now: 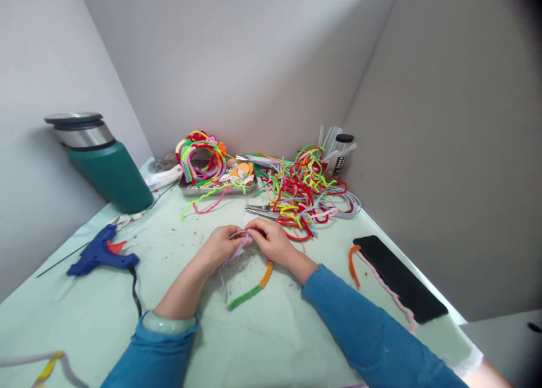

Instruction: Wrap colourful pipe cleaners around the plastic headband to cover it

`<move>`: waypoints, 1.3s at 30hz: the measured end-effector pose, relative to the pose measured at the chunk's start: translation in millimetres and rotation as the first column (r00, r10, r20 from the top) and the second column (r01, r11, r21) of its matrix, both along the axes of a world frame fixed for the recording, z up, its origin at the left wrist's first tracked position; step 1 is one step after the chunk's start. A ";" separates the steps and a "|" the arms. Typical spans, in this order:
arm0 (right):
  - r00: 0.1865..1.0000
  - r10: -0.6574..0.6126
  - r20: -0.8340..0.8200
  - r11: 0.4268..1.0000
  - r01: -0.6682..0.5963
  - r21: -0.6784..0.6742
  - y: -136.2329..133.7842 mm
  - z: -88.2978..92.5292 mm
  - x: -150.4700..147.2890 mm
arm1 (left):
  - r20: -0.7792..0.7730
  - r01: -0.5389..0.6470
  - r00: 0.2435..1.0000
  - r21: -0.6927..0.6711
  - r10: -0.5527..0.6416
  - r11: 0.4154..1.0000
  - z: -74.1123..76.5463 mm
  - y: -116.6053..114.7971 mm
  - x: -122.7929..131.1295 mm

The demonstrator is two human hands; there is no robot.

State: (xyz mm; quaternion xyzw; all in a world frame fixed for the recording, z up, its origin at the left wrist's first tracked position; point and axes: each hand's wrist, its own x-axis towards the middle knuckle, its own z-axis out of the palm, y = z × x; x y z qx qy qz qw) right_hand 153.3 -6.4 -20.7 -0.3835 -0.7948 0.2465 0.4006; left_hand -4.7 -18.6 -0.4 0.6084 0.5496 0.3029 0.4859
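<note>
Both my hands meet at the middle of the pale green table point(127, 320). My left hand point(220, 245) and my right hand point(271, 241) are closed in a pinch on a lilac pipe cleaner point(237, 245) wound on a thin metal headband, between their fingertips. A green, yellow and orange pipe cleaner strip point(252, 289) lies on the table just under my right wrist. Both arms wear blue sleeves, and a pale green bangle point(169, 323) sits on my left wrist.
A blue glue gun point(101, 253) lies at left, a teal flask point(104, 162) behind it. A metal tray point(220, 187) holds wrapped headbands. Loose pipe cleaners point(302, 190) and pliers point(265, 210) lie behind my hands. A black phone point(398, 275) is at right.
</note>
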 end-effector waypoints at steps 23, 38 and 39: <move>1.000 0.011 0.014 1.000 -0.011 0.026 -3.7 1.1 -1.1 | -0.161 -0.043 0.985 0.081 0.055 0.996 -3.4 3.3 -2.4; 0.996 -0.034 0.080 0.995 0.027 0.092 -4.4 0.1 -2.5 | -0.249 -0.050 0.965 0.134 0.083 0.990 8.6 -2.5 1.6; 0.996 -0.037 0.087 0.995 0.028 0.097 -4.6 0.1 -2.8 | -0.252 -0.053 0.964 0.132 0.085 0.990 8.7 -2.5 2.0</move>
